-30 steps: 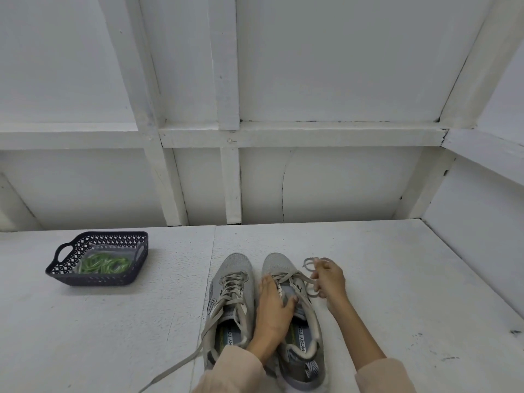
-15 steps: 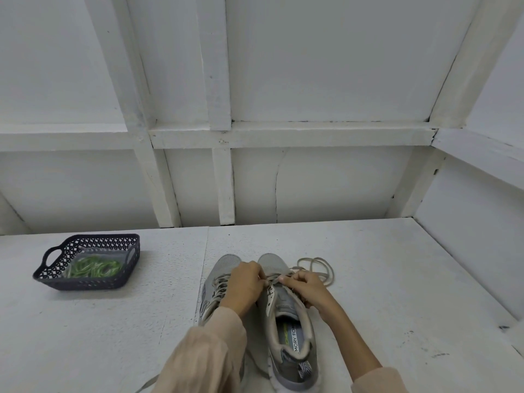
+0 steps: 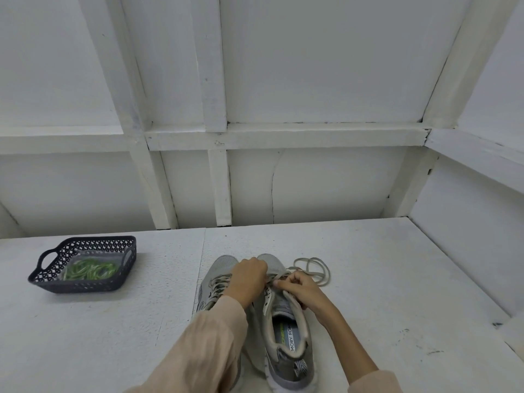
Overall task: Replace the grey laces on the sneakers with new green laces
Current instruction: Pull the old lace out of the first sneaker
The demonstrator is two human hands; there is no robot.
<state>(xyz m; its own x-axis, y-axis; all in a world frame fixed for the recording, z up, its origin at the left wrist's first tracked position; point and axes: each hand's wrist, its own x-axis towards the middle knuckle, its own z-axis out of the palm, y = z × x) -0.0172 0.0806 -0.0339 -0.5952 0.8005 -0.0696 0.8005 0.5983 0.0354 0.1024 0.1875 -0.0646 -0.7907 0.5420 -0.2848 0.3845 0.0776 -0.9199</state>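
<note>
Grey mesh sneakers point(image 3: 286, 330) with pale soles stand side by side at 6 o'clock on the white painted table point(image 3: 382, 293), heels nearest the camera and toes away. Just past the open collar of the sneaker on the person's right, the right hand point(image 3: 302, 289) pinches the flat grey lace point(image 3: 295, 269) between thumb and forefinger, close to the lowest eyelets. The left hand point(image 3: 249, 279) sits curled over the toe end, at 11 o'clock from the right. Its fingertips are hidden, so I cannot tell whether it pinches lace or only steadies the shoe. Freed slack lies coiled on the table at 1 o'clock from that toe.

I read this as unthreading, nearly finished on this shoe, while its partner is fully laced. I would draw one crossing at a time, straight out through its eyelet. The other hand should pin the upper so the shoe does not slide.

Farther off, at 10 o'clock, the dark perforated plastic basket point(image 3: 85, 286) holds the green laces point(image 3: 88, 269), untouched.
</note>
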